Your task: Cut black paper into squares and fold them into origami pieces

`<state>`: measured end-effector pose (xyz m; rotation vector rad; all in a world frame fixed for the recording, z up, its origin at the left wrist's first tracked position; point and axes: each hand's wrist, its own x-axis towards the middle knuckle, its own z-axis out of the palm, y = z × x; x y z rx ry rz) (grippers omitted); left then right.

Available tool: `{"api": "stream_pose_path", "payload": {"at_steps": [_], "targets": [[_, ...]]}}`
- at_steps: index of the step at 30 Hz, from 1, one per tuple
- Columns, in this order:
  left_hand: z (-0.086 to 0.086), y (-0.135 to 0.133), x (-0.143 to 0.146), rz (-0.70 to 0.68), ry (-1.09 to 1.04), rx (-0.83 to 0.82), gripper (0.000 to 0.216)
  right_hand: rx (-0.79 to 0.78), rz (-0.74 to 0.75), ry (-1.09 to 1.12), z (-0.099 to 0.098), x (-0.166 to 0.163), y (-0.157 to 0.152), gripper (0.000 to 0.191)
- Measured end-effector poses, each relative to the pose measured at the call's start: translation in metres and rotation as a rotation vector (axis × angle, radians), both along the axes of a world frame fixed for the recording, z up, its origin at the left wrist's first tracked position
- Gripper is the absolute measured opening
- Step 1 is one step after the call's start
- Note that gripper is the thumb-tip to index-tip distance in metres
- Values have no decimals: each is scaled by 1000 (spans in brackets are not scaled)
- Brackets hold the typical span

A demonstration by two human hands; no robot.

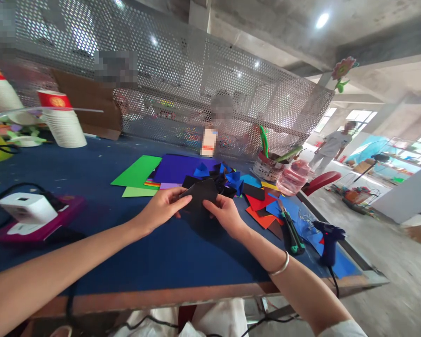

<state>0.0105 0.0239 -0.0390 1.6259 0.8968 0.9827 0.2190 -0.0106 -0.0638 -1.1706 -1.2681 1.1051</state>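
Note:
Between my two hands is a sheet of black paper [200,193], held up above the blue table. My left hand [166,206] pinches its left edge, thumb on the near face. On the right side, my right hand [226,213] grips the lower right edge, with its thumb on the paper too. Just beyond it lie folded blue and black paper pieces [233,180]. A stack of coloured paper, topped by a purple sheet [180,167] with a green sheet [138,171] at its left, is behind my left hand.
To the right lie red paper [261,201], a utility knife [292,231] and a glue gun [330,238] with a cord. A tub [268,166] and pink bottle [293,177] stand behind. Paper cups [63,121] and a white charger [28,210] are left. A person [333,142] stands beyond.

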Motion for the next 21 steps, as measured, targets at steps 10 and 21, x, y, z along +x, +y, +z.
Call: {"api": "stream_pose_path", "payload": {"at_steps": [10,21], "targets": [[2,3,-4,37,-12,34,54,-10,-3,47,4,-5,-7,43],[6,8,-6,-39,40,-24,50,-77,-37,182,6,-4,-8,42]]}}
